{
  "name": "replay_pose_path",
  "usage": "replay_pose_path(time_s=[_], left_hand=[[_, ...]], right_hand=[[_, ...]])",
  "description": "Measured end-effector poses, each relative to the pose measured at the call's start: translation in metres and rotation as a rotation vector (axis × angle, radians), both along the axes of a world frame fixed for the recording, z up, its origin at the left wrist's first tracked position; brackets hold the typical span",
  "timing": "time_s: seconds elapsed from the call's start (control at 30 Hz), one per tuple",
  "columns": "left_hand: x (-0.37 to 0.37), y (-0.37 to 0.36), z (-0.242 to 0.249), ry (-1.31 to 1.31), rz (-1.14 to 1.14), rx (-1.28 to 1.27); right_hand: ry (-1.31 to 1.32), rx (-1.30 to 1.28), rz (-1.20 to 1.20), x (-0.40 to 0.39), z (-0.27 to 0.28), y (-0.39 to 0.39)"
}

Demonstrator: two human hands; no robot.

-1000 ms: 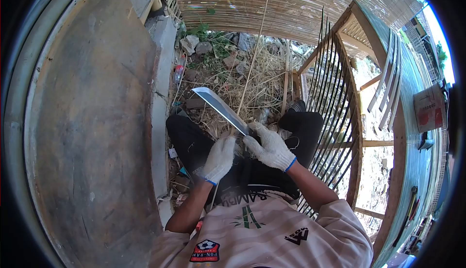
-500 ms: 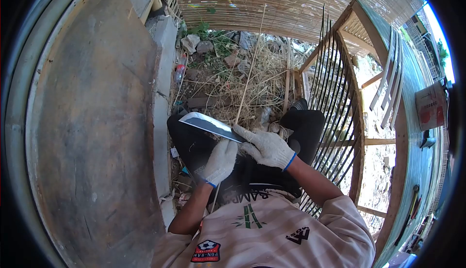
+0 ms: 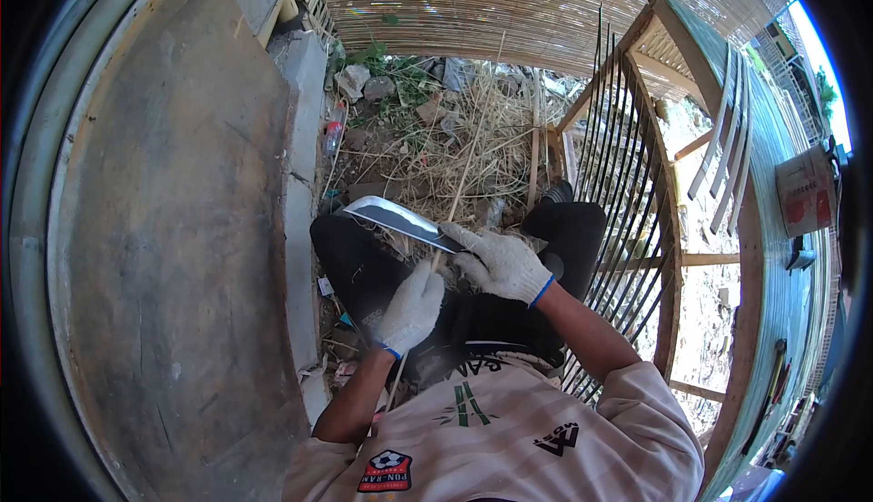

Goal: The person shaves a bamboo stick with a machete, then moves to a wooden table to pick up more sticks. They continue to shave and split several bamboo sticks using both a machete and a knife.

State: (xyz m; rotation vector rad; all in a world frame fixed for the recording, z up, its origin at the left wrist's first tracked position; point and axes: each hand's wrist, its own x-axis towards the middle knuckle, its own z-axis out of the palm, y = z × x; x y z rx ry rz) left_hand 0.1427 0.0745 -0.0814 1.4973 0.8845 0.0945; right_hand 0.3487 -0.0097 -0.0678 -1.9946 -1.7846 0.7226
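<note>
In the head view, the person's gloved left hand [image 3: 411, 309] grips a thin strip [image 3: 466, 158] that extends beyond both hands. The gloved right hand [image 3: 500, 264] is closed around a knife [image 3: 393, 220], its blade just ahead of the left hand. Straw [image 3: 511, 129] lies beyond them.

The gloved right grip [image 3: 500, 266] holds a broad blade [image 3: 400, 224], tip toward ten o'clock; the gloved left grip [image 3: 411, 309] holds a thin strip [image 3: 464, 175] pointing just past twelve. A brown panel [image 3: 173, 256] is at nine o'clock, dark rods [image 3: 623, 202] at two, straw [image 3: 509, 152] at twelve.
</note>
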Motion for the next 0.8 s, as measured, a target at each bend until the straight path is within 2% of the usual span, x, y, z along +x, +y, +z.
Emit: replay_pose_path(time_s=[0.07, 0.17, 0.27, 0.33, 0.4, 0.57, 0.63, 0.67, 0.8], left_hand=[[-0.003, -0.002, 0.002, 0.051, -0.011, -0.079], [-0.009, -0.005, -0.008, -0.016, -0.078, 0.041], [-0.011, -0.004, 0.006, -0.079, -0.054, 0.128], [-0.017, -0.008, 0.013, 0.012, -0.043, 0.004], [-0.021, -0.014, 0.017, -0.004, -0.032, -0.002], [-0.025, -0.017, 0.027, -0.017, -0.041, -0.028], [-0.028, -0.018, 0.027, -0.012, -0.058, -0.045], [-0.029, -0.019, 0.028, -0.015, -0.061, -0.044], [-0.033, -0.022, 0.033, -0.083, -0.068, 0.025]], right_hand=[[0.006, 0.015, -0.050, 0.009, -0.002, 0.001], [0.000, 0.006, -0.050, 0.011, 0.013, 0.002], [0.012, -0.026, -0.105, 0.015, 0.018, 0.007], [0.023, 0.019, -0.133, 0.028, 0.017, 0.012], [-0.031, 0.144, -0.154, 0.039, 0.010, 0.016], [-0.086, 0.165, -0.193, 0.070, 0.011, 0.023], [-0.022, 0.224, -0.227, 0.079, 0.022, 0.028], [-0.076, 0.228, -0.235, 0.085, 0.025, 0.031], [-0.025, 0.183, -0.310, 0.104, 0.045, 0.040]])
